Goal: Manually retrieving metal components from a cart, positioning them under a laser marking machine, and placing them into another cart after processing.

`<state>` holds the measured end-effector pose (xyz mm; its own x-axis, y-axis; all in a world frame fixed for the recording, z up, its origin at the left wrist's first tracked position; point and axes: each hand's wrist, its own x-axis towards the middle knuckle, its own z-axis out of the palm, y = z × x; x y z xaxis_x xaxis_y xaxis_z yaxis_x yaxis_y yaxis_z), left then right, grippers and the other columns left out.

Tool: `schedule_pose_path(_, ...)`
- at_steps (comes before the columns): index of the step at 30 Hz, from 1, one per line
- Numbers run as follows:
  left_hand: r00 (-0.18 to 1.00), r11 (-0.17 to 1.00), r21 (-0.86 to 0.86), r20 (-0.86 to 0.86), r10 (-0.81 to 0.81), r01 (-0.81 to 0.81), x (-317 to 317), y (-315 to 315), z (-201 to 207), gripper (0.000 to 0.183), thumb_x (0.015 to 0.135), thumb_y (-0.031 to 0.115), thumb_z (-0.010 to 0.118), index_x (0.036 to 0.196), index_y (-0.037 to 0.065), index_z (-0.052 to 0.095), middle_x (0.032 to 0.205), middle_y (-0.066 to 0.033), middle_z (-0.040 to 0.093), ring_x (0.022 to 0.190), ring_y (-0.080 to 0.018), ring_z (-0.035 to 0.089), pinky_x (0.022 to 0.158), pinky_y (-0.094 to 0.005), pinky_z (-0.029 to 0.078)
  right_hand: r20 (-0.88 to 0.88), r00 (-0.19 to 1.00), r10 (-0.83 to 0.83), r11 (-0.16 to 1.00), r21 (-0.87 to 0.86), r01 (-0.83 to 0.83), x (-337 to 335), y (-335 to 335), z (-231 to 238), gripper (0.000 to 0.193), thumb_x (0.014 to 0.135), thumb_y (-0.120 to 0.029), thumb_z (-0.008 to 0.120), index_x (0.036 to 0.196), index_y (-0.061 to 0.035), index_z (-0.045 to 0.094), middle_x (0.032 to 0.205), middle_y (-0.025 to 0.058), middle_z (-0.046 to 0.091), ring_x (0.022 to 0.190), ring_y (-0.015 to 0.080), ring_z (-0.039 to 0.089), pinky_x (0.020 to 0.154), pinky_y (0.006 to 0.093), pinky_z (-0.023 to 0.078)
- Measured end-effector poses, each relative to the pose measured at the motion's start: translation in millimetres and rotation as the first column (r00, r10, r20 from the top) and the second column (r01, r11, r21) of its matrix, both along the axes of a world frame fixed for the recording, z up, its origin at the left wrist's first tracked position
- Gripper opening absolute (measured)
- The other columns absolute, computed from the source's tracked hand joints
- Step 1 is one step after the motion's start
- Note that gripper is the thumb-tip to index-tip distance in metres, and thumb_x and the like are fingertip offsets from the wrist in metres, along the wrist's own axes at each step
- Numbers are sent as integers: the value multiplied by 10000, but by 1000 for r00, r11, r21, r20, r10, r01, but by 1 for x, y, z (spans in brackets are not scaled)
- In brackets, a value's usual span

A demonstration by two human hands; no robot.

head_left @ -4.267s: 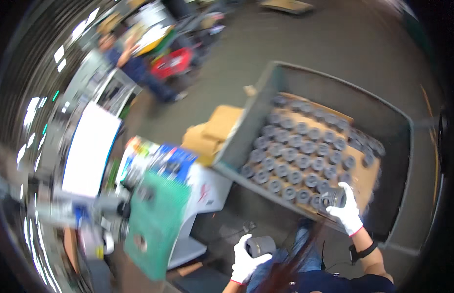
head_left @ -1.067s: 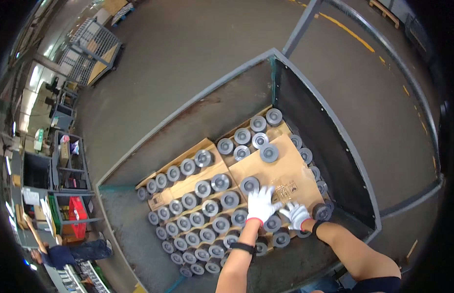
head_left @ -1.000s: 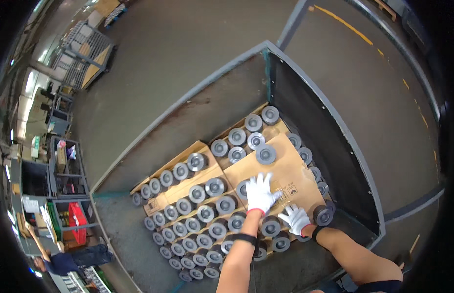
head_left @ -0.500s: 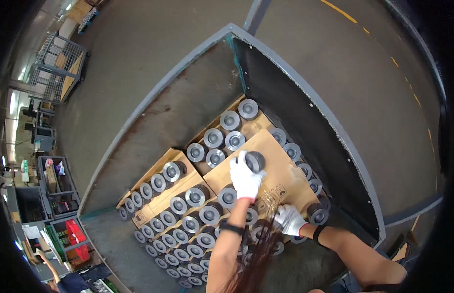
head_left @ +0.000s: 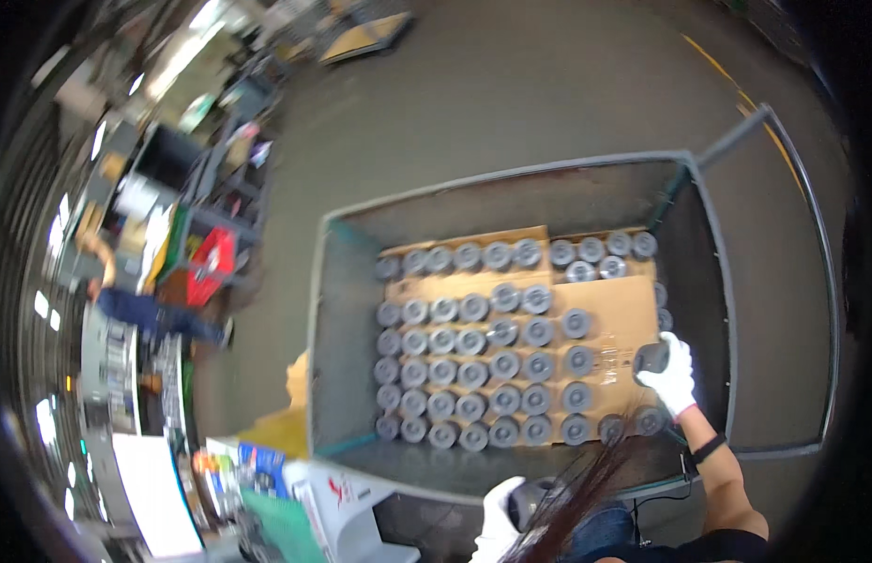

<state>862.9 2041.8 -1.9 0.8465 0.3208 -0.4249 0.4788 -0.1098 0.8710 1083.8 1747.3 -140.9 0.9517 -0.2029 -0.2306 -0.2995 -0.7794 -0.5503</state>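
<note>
Several grey metal pistons (head_left: 537,330) stand in rows on cardboard (head_left: 609,319) inside a large grey metal bin (head_left: 511,178). My right hand (head_left: 678,375), in a white glove, is closed around a dark piston (head_left: 652,359) over the right part of the cardboard, by the bin's right wall. My left hand (head_left: 497,527), also gloved, is low in the view, outside the bin's near edge and close to my body. Its fingers are wrapped round another dark piston (head_left: 527,505). Long strands of hair partly cover that piston and the bin's near edge.
A person in dark clothes (head_left: 140,308) stands at the left by benches and shelves. A red bin (head_left: 211,266) is on a rack there. At lower left are a bright screen (head_left: 154,493) and a grey-white machine (head_left: 333,497). A metal rail (head_left: 811,216) curves at right.
My view has turned and drawn back from the bin. My left hand has come out of the bin towards my body with a piston. My right hand now grips a piston over the cardboard.
</note>
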Motion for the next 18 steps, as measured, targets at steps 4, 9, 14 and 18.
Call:
schedule_pose_path(4,956,922,256,30,293,-290,-151,67,26,1067,448,372,1020,1289,-36,506,1233,-170,594,1140,-288,593,996,-430,490,252,922,295,936,118,-331,-41,79,73,939,529,-185,874,1383,-129,485,1283,156,502,1221,372,505,1048,468,448)
schedule_pose_path(9,636,573,326,128,761,-752,-351,81,19,1091,406,376,1023,1294,-7,518,1207,-155,583,1111,-283,596,983,-419,506,305,678,669,654,193,-731,-144,204,112,944,522,-244,885,1369,-72,504,1282,163,537,1237,342,525,1065,435,438)
schedule_pose_path(14,166,141,330,49,985,-934,-459,70,30,1076,466,237,997,1380,54,460,1305,-164,469,1192,-309,528,1042,-431,478,252,209,945,132,293,-947,-276,352,151,979,516,-395,914,1358,-72,534,1238,152,563,1186,346,555,1034,442,462)
schedule_pose_path(18,3,-23,273,96,995,-962,-499,109,22,1073,445,189,995,1377,64,476,1281,-168,504,1169,-310,530,991,-440,506,186,-206,961,-243,206,-948,-359,474,183,946,523,-406,906,1354,-130,546,1248,181,548,1194,382,533,1035,467,456)
